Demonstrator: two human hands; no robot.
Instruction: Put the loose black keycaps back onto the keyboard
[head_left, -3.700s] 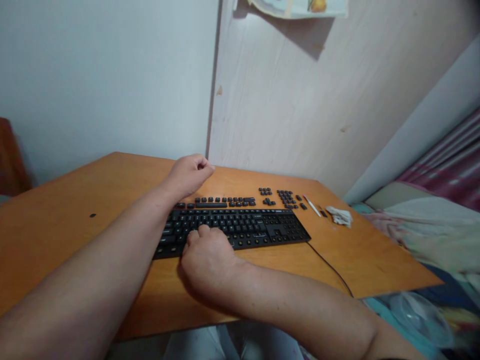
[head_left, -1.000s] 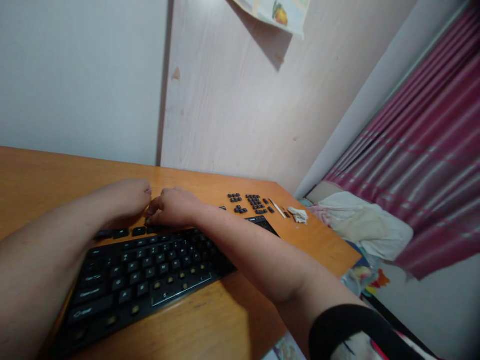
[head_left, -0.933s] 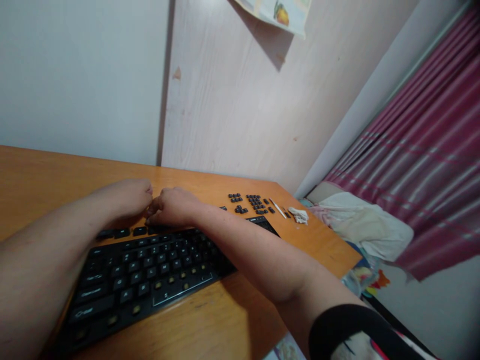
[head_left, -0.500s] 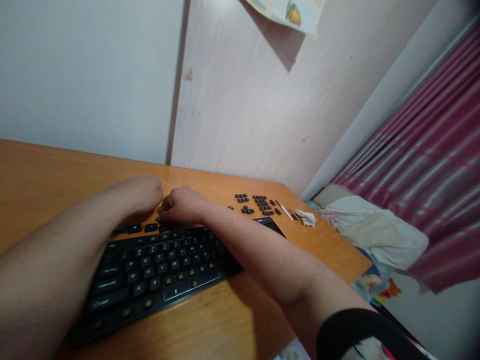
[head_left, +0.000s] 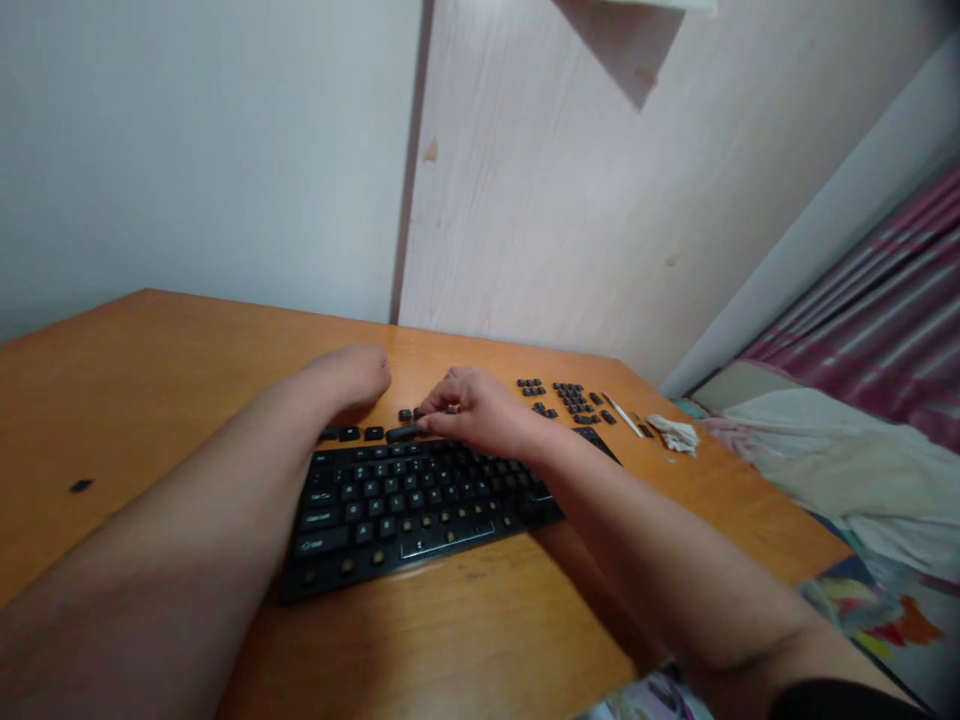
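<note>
A black keyboard (head_left: 390, 500) lies on the table, with several keycaps gone from its lower rows, where round brownish spots show. Loose keycaps (head_left: 373, 433) form a row along its far edge, among them a long keycap (head_left: 403, 433). My right hand (head_left: 480, 408) is over this row, thumb and fingers apart, the fingertips at a small keycap and the thumb by the end of the long one. Beyond the keyboard's far left corner, my left hand (head_left: 366, 374) is curled on the table side; its fingertips and anything in them are hidden.
Several more keycaps (head_left: 574, 398) sit in groups at the back right. Beside them lie a thin white stick (head_left: 624, 414) and a crumpled white cloth (head_left: 675, 434). A small black piece (head_left: 81, 486) is at the far left. The wall (head_left: 525, 200) borders the table's back edge.
The camera view has swung left, so things appear further right. My right hand has moved away from my left hand, its thumb and fingers now spread, uncovering keycaps between them.
</note>
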